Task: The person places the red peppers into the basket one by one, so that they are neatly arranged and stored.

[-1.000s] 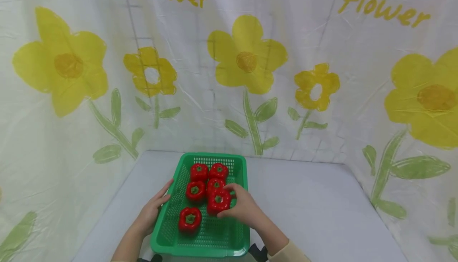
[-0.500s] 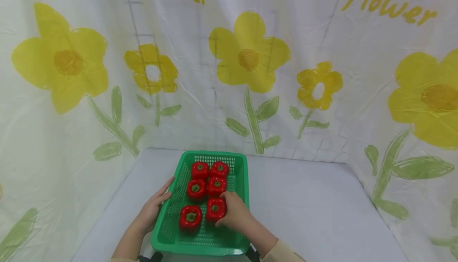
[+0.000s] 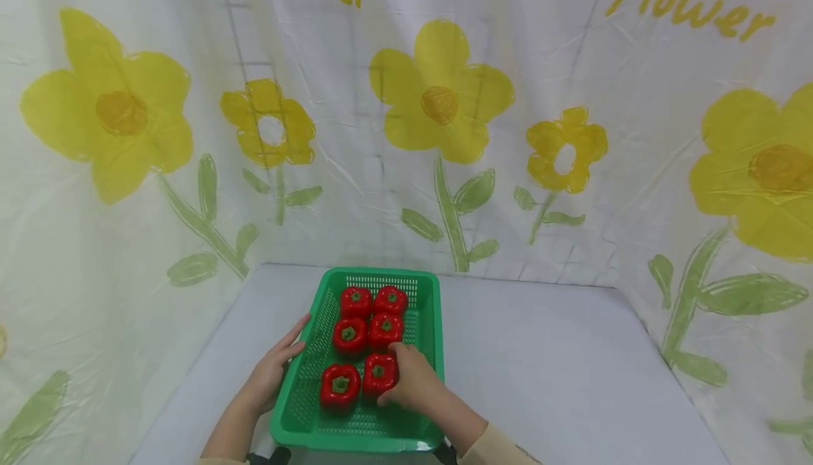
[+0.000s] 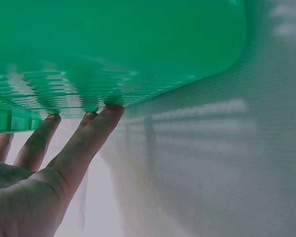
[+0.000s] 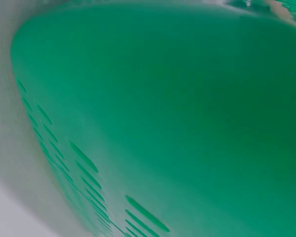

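Note:
In the head view a green plastic basket (image 3: 298, 437) holds several red bell peppers with green stems. My right hand (image 3: 414, 382) reaches over the basket's right side and grips the front right bell pepper (image 3: 380, 373), thumb on the near side and fingers on the far side. Just left of it sits another bell pepper (image 3: 339, 387). My left hand (image 3: 265, 379) is at the basket's left wall. The left wrist view shows its fingers (image 4: 86, 145) extended, tips touching the slotted outside of the wall. The basket's outer wall (image 5: 153, 98) fills the right wrist view and hides the right hand's grip.
The basket stands on a white tabletop (image 3: 540, 366) that extends to both sides. Behind it hangs a pale curtain (image 3: 356, 204) printed with yellow flowers. Farther back in the basket, bell peppers (image 3: 349, 334) stand in two columns.
My right hand has brought its bell pepper toward the front of the basket and slightly left, away from the pepper behind and beside the front left one. My left hand has stayed in place.

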Motion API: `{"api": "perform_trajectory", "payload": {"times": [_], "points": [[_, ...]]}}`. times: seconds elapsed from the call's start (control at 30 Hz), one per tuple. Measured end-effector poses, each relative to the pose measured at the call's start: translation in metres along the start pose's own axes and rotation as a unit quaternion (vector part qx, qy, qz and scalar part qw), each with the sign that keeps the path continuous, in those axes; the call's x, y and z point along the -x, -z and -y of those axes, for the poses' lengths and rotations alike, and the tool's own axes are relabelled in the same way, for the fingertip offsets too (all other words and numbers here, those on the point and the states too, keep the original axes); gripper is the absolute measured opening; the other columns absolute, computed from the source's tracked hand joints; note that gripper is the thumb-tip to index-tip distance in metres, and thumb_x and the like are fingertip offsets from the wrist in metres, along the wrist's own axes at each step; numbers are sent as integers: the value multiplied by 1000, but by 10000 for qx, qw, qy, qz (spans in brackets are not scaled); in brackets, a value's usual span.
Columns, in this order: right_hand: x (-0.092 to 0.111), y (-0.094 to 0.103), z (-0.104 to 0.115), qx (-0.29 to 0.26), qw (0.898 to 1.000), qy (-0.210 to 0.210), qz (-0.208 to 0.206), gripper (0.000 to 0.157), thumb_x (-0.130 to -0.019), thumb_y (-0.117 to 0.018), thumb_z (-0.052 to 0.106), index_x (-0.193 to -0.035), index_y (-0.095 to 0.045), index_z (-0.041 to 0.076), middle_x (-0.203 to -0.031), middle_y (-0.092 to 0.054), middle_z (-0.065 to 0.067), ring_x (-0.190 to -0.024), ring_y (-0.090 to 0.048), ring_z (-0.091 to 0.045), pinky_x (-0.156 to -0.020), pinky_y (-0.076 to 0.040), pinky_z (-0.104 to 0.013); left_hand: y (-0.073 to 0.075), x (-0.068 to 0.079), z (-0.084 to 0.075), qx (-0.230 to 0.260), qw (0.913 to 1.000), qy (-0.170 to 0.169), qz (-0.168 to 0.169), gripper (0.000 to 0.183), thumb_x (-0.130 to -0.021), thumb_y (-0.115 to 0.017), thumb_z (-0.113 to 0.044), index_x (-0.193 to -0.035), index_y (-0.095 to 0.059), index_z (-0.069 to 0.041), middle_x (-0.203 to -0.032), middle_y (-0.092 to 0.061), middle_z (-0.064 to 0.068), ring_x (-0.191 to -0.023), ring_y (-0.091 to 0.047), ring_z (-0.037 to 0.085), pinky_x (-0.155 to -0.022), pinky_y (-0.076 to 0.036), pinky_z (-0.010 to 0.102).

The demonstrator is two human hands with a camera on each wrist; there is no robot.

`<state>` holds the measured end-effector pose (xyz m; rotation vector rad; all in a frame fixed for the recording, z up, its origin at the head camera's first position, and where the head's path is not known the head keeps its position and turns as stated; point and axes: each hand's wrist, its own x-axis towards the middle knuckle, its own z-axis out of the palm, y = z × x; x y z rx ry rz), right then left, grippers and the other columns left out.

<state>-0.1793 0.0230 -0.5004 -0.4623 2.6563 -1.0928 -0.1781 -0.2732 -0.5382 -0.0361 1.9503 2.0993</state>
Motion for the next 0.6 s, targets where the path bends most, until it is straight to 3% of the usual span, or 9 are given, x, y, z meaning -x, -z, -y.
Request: {"api": "perform_trajectory", "payload": {"times": [0.17, 0.33, 0.6], "points": [[4, 7, 1, -80, 9999, 73, -43, 93, -64, -96, 15, -143, -48, 2, -134, -58, -16, -125, -54, -36, -99, -54, -58, 0, -1, -3, -45, 10000, -22, 45, 52, -110, -33, -35, -161, -20, -42, -170, -12, 8, -140, -45, 40, -98, -56, 51], [15, 24, 2, -451, 9988, 120, -143, 90, -71, -92, 22, -146, -47, 5, -144, -54, -17, -133, -50, -40, -101, -50, -62, 1, 1, -5, 17, 10000, 73, 18, 54, -110, -34, -33, -162, -18, -38, -170, -13, 10, -139, -46, 40, -100, -54, 51], [38, 70, -8, -983, 9940, 262, -412, 80, -82, -84, 39, -147, -48, 9, -142, -56, -19, -126, -57, -43, -90, -60, -51, 3, 6, -2, 20, 9997, 236, -69, 58, -109, -40, -37, -162, -18, -37, -169, -16, 9, -138, -48, 38, -99, -56, 49]]}}
